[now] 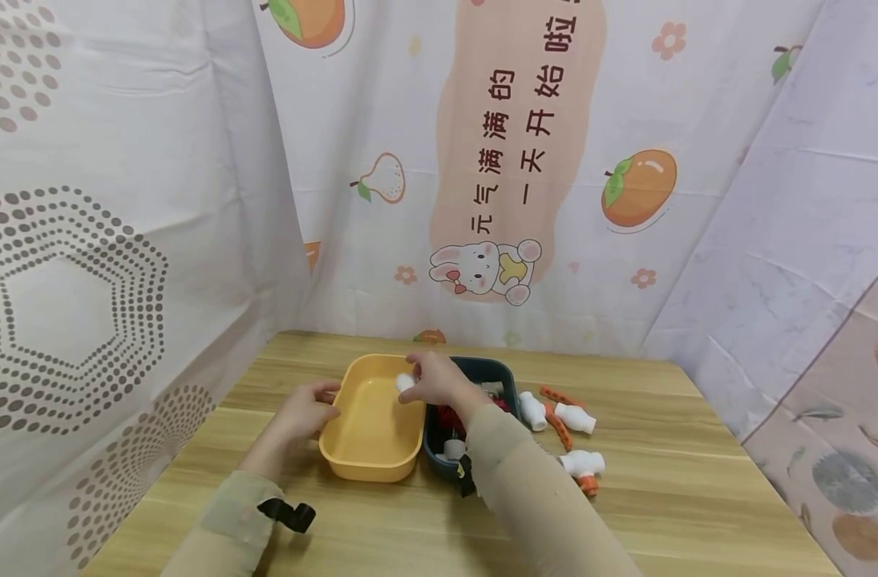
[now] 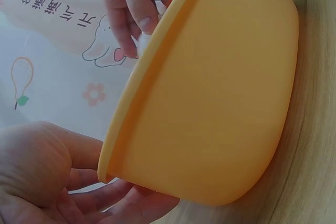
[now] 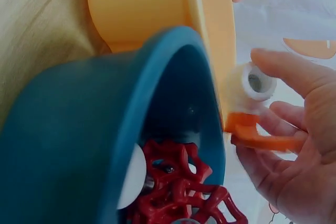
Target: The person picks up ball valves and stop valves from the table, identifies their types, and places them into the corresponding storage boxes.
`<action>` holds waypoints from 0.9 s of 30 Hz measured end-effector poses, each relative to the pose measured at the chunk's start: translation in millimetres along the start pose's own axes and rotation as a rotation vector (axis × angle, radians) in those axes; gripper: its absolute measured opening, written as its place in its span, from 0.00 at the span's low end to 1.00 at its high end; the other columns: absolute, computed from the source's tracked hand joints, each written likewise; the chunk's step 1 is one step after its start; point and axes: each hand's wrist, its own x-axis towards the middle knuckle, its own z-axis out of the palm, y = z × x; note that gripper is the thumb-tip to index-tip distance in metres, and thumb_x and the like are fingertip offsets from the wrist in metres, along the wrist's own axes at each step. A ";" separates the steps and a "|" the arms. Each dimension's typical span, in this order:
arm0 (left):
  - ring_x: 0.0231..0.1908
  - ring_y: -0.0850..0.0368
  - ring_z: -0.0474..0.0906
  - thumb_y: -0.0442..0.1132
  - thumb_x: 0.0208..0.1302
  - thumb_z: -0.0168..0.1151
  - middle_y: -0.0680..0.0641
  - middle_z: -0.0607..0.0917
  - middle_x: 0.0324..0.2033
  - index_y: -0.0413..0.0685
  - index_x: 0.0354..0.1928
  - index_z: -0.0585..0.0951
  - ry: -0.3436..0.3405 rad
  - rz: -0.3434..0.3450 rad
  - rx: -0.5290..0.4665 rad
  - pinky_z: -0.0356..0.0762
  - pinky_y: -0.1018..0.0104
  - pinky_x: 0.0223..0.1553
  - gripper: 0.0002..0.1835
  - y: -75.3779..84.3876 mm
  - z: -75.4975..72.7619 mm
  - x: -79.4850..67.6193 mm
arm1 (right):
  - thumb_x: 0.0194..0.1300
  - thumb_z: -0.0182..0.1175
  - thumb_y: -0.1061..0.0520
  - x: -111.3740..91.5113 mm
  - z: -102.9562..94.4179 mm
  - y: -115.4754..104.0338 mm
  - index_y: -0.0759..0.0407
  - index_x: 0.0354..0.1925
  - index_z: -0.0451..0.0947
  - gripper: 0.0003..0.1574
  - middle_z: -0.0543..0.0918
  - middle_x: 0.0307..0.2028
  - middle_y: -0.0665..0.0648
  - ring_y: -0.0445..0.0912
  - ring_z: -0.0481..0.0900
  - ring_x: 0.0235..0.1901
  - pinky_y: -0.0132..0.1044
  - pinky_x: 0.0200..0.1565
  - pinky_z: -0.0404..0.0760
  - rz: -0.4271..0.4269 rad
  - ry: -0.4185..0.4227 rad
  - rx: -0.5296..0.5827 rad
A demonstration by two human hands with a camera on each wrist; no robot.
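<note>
My right hand holds a white plastic ball valve with an orange lever handle over the right part of the yellow bin. In the right wrist view the thumb lies at the valve's open end, with fingers around the handle side. At the yellow bin's left side, my left hand touches it with loosely extended fingers along the outer wall and the thumb up at the rim. Close against that bin stands a dark blue bin, holding red handwheels and white fittings.
Several white valves with orange handles lie on the wooden table right of the blue bin. A printed curtain hangs behind the table's far edge. Black camera straps sit on the wrists.
</note>
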 end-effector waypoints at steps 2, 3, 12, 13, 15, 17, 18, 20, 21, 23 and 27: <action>0.41 0.46 0.82 0.26 0.65 0.60 0.33 0.76 0.55 0.35 0.70 0.70 0.002 -0.003 -0.005 0.87 0.54 0.32 0.30 0.6 0.2 0.0 | 0.58 0.77 0.51 1.0 -2.0 -0.4 0.57 0.68 0.73 0.43 0.82 0.51 0.58 0.49 0.78 0.45 0.43 0.52 0.82 -0.011 0.002 -0.006; 0.41 0.46 0.82 0.26 0.65 0.61 0.33 0.77 0.54 0.35 0.70 0.71 0.004 -0.004 -0.006 0.87 0.54 0.31 0.30 1.0 0.3 0.0 | 0.59 0.76 0.51 1.4 -3.1 -1.0 0.57 0.68 0.73 0.42 0.82 0.51 0.58 0.49 0.79 0.45 0.43 0.52 0.82 -0.019 0.005 -0.010; 0.44 0.44 0.81 0.26 0.66 0.60 0.32 0.75 0.56 0.35 0.70 0.70 0.005 -0.022 -0.002 0.87 0.53 0.32 0.29 0.5 2.3 0.9 | 0.59 0.76 0.49 -0.1 -3.8 1.5 0.56 0.68 0.74 0.41 0.81 0.55 0.60 0.50 0.79 0.48 0.43 0.51 0.84 0.008 0.011 0.010; 0.44 0.44 0.81 0.26 0.66 0.60 0.32 0.75 0.56 0.36 0.70 0.70 0.008 -0.026 -0.001 0.87 0.54 0.32 0.29 0.1 2.5 1.2 | 0.59 0.76 0.49 -0.4 -3.7 2.4 0.56 0.68 0.73 0.41 0.81 0.56 0.61 0.50 0.79 0.48 0.43 0.51 0.84 0.012 0.013 0.009; 0.44 0.44 0.81 0.26 0.66 0.60 0.32 0.75 0.56 0.36 0.70 0.70 0.010 -0.026 0.006 0.87 0.54 0.32 0.29 -0.7 2.6 1.8 | 0.59 0.76 0.49 -1.3 -4.3 3.2 0.55 0.68 0.73 0.41 0.81 0.56 0.61 0.50 0.79 0.48 0.43 0.50 0.84 0.022 0.018 0.011; 0.44 0.45 0.81 0.26 0.66 0.61 0.32 0.75 0.56 0.36 0.69 0.71 0.014 -0.029 0.005 0.87 0.54 0.32 0.29 -0.5 2.8 1.8 | 0.59 0.76 0.49 -1.7 -5.4 3.6 0.54 0.68 0.73 0.41 0.81 0.56 0.61 0.50 0.79 0.47 0.43 0.50 0.84 0.029 0.024 0.014; 0.44 0.45 0.81 0.26 0.66 0.61 0.32 0.75 0.56 0.36 0.69 0.71 0.015 -0.027 0.006 0.87 0.54 0.32 0.29 -1.0 2.7 2.3 | 0.59 0.76 0.49 -1.9 -6.0 3.6 0.54 0.68 0.73 0.41 0.81 0.56 0.60 0.50 0.79 0.47 0.44 0.50 0.84 0.032 0.025 0.018; 0.44 0.44 0.81 0.26 0.66 0.61 0.32 0.75 0.56 0.35 0.69 0.71 0.013 -0.021 0.008 0.87 0.54 0.31 0.29 -0.8 2.8 2.1 | 0.59 0.76 0.49 -2.4 -7.4 3.1 0.53 0.68 0.74 0.42 0.81 0.56 0.60 0.50 0.79 0.47 0.44 0.50 0.84 0.034 0.024 0.020; 0.44 0.44 0.81 0.26 0.66 0.61 0.32 0.75 0.56 0.36 0.69 0.71 0.015 -0.021 0.005 0.87 0.54 0.31 0.29 -0.5 2.8 2.0 | 0.59 0.76 0.49 -2.6 -8.2 2.9 0.53 0.68 0.74 0.42 0.81 0.56 0.60 0.50 0.79 0.48 0.44 0.51 0.84 0.032 0.024 0.016; 0.44 0.44 0.81 0.26 0.66 0.61 0.32 0.75 0.56 0.35 0.69 0.71 0.015 -0.018 0.007 0.87 0.54 0.31 0.29 -0.6 2.7 1.7 | 0.59 0.76 0.48 -3.2 -9.5 2.4 0.53 0.67 0.74 0.41 0.81 0.55 0.59 0.50 0.79 0.48 0.44 0.51 0.84 0.024 0.024 0.000; 0.44 0.44 0.81 0.26 0.65 0.61 0.31 0.75 0.56 0.35 0.69 0.71 0.019 -0.015 0.010 0.87 0.54 0.31 0.29 -0.6 2.3 0.6 | 0.59 0.76 0.48 -5.2 -13.2 1.1 0.54 0.67 0.74 0.41 0.81 0.55 0.59 0.50 0.79 0.50 0.45 0.53 0.82 0.003 0.025 -0.026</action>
